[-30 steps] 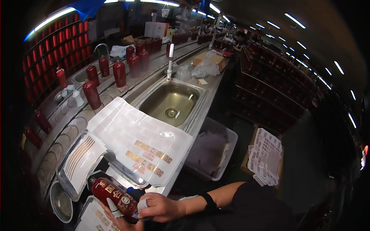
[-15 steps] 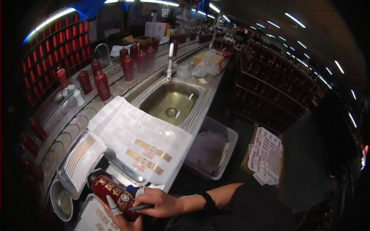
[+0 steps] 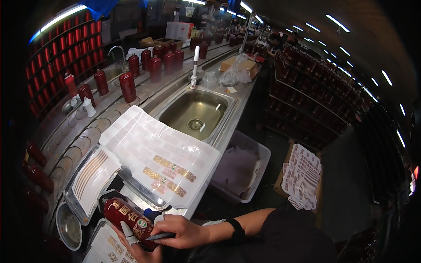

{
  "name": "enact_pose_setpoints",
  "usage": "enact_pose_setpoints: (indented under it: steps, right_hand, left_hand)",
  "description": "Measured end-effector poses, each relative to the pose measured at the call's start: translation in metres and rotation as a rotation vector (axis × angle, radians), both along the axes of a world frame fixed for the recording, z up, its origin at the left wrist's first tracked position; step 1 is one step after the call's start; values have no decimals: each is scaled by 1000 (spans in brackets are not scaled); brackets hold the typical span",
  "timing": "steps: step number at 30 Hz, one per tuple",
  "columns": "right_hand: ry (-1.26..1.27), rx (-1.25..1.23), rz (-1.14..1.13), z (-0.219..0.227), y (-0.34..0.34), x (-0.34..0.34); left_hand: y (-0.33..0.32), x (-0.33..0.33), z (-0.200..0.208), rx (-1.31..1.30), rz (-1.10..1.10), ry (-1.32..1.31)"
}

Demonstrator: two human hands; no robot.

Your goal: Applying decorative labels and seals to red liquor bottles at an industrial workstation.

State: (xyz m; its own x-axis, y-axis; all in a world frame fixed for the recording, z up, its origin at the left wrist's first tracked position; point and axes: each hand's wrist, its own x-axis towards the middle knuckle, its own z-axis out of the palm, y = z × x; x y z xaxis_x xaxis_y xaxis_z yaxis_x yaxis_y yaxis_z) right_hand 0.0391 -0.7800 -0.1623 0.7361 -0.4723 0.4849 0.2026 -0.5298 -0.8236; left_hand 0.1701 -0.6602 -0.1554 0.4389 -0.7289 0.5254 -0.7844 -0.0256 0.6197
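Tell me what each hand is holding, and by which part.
The left hand holds the bottle by its side, toward the nearer end. The right hand pinches a dark tool by the end away from the bottle.

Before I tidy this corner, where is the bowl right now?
In the head view, the bowl sits at the lower left, beside the tray of striped sheets and left of the red bottle.

I noted the bottle (image 3: 123, 215) near, left of the right hand (image 3: 180, 232); the label sheet (image 3: 151, 142) lay beyond, the sink (image 3: 231, 105) farther, the tub (image 3: 259, 177) right.
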Motion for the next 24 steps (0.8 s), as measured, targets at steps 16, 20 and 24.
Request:
enact_pose_setpoints:
  steps: [16, 20, 24]
  right_hand:
    - [-10, 15, 17, -3, 2, 2]
    - [-9, 28, 19, -2, 3, 3]
    - [13, 26, 16, -1, 3, 2]
  left_hand:
    - [-1, 3, -10, -21, -14, 30]
    - [0, 5, -14, -33, -34, 60]
    - [1, 5, -13, -6, -20, 57]
